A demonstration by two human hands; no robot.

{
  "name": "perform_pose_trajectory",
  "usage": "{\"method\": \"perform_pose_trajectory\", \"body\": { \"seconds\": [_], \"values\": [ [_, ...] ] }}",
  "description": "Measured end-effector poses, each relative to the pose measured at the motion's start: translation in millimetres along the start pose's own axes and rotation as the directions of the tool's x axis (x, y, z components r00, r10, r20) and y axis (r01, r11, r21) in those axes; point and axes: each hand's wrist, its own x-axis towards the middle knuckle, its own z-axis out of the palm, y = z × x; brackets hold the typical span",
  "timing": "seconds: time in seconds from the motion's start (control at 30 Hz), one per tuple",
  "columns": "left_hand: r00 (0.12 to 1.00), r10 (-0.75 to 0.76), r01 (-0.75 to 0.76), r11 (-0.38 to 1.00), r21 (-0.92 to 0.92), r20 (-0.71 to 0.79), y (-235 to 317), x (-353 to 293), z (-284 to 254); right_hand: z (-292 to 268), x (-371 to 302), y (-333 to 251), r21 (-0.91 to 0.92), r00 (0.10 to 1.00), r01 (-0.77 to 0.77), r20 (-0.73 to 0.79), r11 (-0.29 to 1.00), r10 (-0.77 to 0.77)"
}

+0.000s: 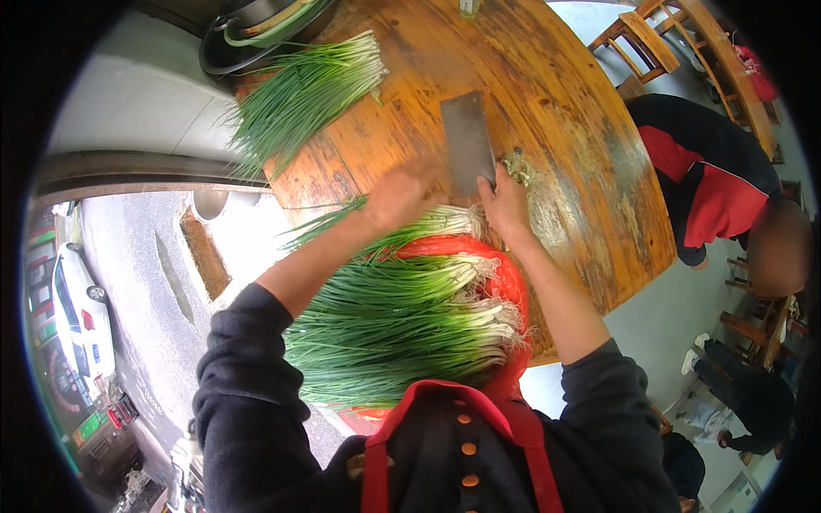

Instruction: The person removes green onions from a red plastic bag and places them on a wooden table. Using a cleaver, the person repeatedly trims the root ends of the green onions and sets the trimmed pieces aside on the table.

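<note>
My right hand (506, 205) grips a broad cleaver (466, 137), its dark blade lying over the wooden table (564, 111). Beside the handle is a small heap of trimmed root ends (519, 169). To the left, my left hand (399, 197) is smeared by motion above a small bunch of scallions (436, 222); whether it grips anything is not visible. Closer to me, larger scallion bunches (385, 299) lie on a red plastic bag (510, 278), white root ends pointing right. A further scallion pile (321, 90) rests at the table's far left.
A dark basin (224, 56) holding more greens stands at the far left edge. Along the far edge is a small jar (469, 7). One person in red and black (710, 171) is close to the table's right side. Wooden stools (637, 43) stand beyond.
</note>
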Motion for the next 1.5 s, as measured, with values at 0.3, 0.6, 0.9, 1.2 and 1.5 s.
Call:
{"method": "perform_pose_trajectory", "body": {
  "seconds": [0.3,0.6,0.9,1.2,1.5],
  "values": [
    [0.950,-0.227,0.212,0.973,0.093,0.215,31,-34,30,-68,-48,-4,-0.056,0.991,0.105,-0.082,0.993,-0.109],
    [0.878,-0.138,0.336,0.859,-0.385,0.458,-23,-12,24,-64,-69,-10,-0.105,0.980,0.199,0.004,0.974,-0.200],
    [0.788,-0.136,0.461,0.777,-0.429,0.601,-27,-1,24,-37,-60,-5,-0.282,0.974,0.176,0.188,0.943,-0.125],
    [0.762,-0.170,0.507,0.758,-0.410,0.625,-20,5,21,-40,-59,-12,-0.240,0.966,0.183,0.223,0.953,-0.130],
    [0.810,-0.154,0.439,0.799,-0.411,0.566,-16,4,20,-39,-50,-34,-0.365,0.937,0.245,0.328,0.898,-0.122]
  ]
}}
